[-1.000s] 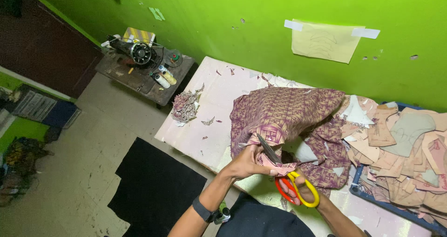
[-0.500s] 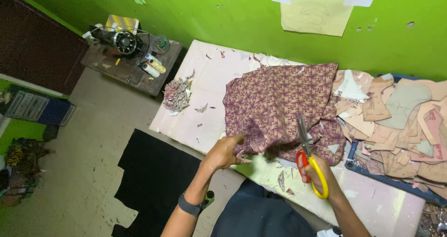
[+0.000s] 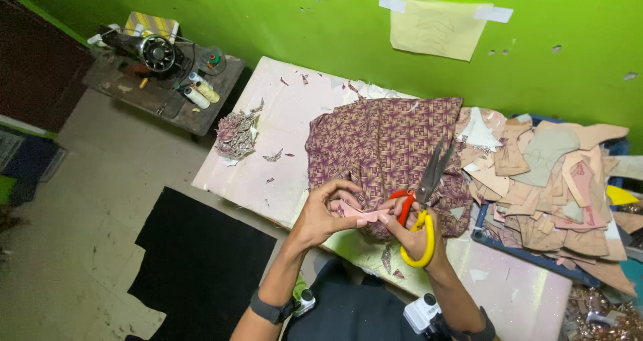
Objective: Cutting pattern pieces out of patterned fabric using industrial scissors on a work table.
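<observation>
Both hands have drawn together since half a second ago, when the left hand pinched the cloth's near edge and the right held the scissors apart from it, blades on the cloth. Now the left hand (image 3: 321,214) is closed, fingers curled, on a small pink scrap (image 3: 362,214), held just above the near edge of the surface (image 3: 281,127). The right hand (image 3: 412,230) is closed through the yellow loop of the scissors (image 3: 418,207), touching the other end of the same scrap. The scissors have one red and one yellow handle; their dark blades point up and away from the person, slightly parted, over the patterned cloth (image 3: 382,140).

That purple-and-cream cloth lies spread across the middle of the pale surface, just beyond the hands. To its right sits a heap of tan and pink cut pieces (image 3: 549,174), partly over a blue tray. Left of the cloth, near the surface's far corner, is a small pile of trimmings (image 3: 234,130), with loose snippets scattered around.

Beyond the left end stands a low table with a black sewing machine (image 3: 151,50) and thread spools (image 3: 201,93). A paper pattern (image 3: 439,26) is taped to the green wall.
</observation>
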